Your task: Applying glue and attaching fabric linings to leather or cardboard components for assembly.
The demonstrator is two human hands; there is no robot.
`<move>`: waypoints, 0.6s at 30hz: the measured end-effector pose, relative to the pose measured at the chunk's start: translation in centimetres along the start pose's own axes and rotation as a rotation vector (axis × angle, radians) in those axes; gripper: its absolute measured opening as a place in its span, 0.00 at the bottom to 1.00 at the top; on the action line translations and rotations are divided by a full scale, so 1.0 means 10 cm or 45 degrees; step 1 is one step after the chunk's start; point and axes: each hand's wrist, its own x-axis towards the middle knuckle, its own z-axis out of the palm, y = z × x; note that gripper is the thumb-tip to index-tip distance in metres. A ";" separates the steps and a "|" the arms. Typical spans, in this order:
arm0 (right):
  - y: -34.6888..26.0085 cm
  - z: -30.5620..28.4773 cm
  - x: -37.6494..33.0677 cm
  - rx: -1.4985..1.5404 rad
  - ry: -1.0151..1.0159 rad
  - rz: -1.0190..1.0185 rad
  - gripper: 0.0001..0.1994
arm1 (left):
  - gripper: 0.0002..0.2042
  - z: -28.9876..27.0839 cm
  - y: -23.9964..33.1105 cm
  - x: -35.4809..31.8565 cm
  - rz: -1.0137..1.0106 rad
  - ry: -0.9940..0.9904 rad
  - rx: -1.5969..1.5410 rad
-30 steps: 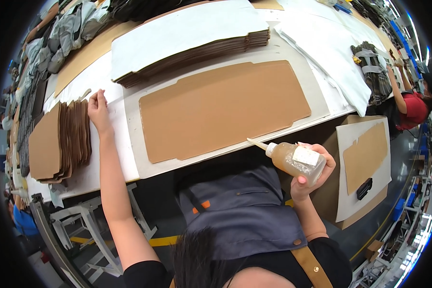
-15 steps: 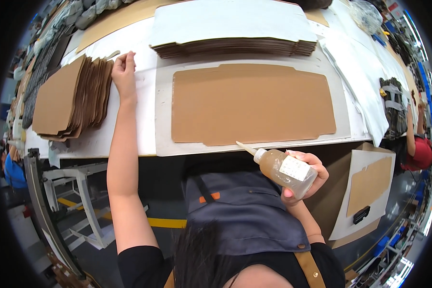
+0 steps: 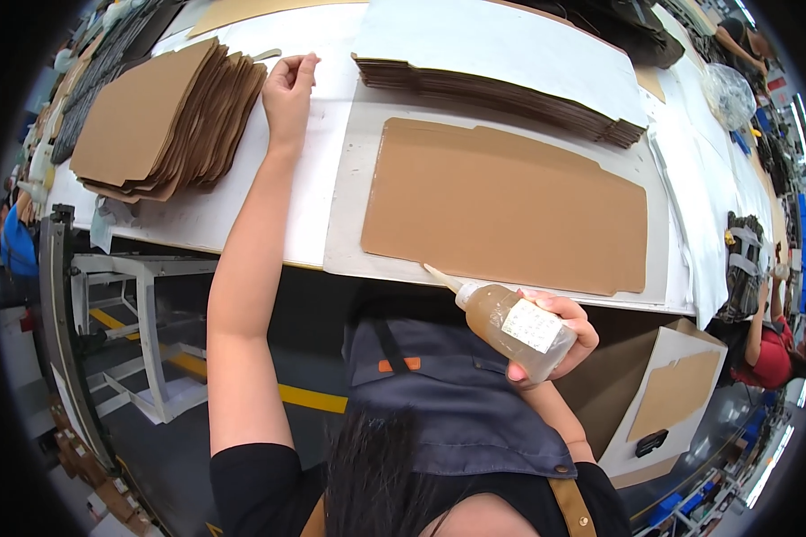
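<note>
Right hand (image 3: 553,336) wrapped around a bottle (image 3: 503,324), left hand (image 3: 288,100) closed over the bench (image 3: 316,192)

In the head view, the right hand holds the bottle at its base end, fingers curled along the far side and thumb pressed on the near side, so the grip is only as wide as the bottle itself. The bottle is clear, with amber liquid inside and a white label (image 3: 531,326) on its side. It is tilted, its thin pale nozzle (image 3: 442,277) pointing up and left toward the front edge of a brown sheet (image 3: 510,206); whether the tip touches the sheet cannot be told.

That sheet lies flat on a larger grey board (image 3: 347,224) at the front of the bench. Behind it sits a stack of brown sheets with a white top (image 3: 501,67).

The left hand is between that stack and a pile of brown pieces (image 3: 143,116) on the left. Its fingers are folded in, thumb and forefinger tips together — whether anything thin is pinched there cannot be told. A small curved strip (image 3: 267,55) lies just beside it.

White sheets (image 3: 692,210) lie at the right of the board. Below the bench's right part stands a box (image 3: 600,380) — a white panel (image 3: 625,458) leans on its side.
</note>
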 end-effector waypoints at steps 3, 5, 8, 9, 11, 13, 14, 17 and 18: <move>0.05 0.08 0.03 0.011 -0.004 -0.010 0.45 | 0.11 -0.04 -0.01 -0.01 0.011 0.016 0.013; 0.10 0.17 0.06 0.017 0.005 -0.014 0.45 | 0.11 -0.11 -0.06 -0.02 0.006 0.035 0.031; 0.09 0.18 0.15 0.019 0.024 -0.064 0.44 | 0.11 0.06 0.07 0.05 0.049 0.009 -0.022; 0.11 0.23 0.17 0.029 0.010 -0.061 0.44 | 0.11 0.04 0.06 0.05 0.045 0.025 -0.016; 0.14 0.33 0.23 0.038 -0.058 -0.080 0.44 | 0.13 0.01 0.05 0.06 0.035 0.029 -0.044; 0.20 0.44 0.22 0.065 -0.074 -0.088 0.44 | 0.13 -0.03 0.03 0.04 0.023 0.045 -0.040; 0.22 0.50 0.23 0.083 -0.079 -0.100 0.44 | 0.13 -0.04 0.03 0.05 0.016 0.039 -0.044; 0.22 0.63 0.28 0.090 -0.119 -0.108 0.44 | 0.13 -0.03 0.05 0.04 0.017 0.034 -0.072; 0.21 0.67 0.30 0.095 -0.136 -0.110 0.44 | 0.13 0.00 0.07 0.03 0.022 0.029 -0.091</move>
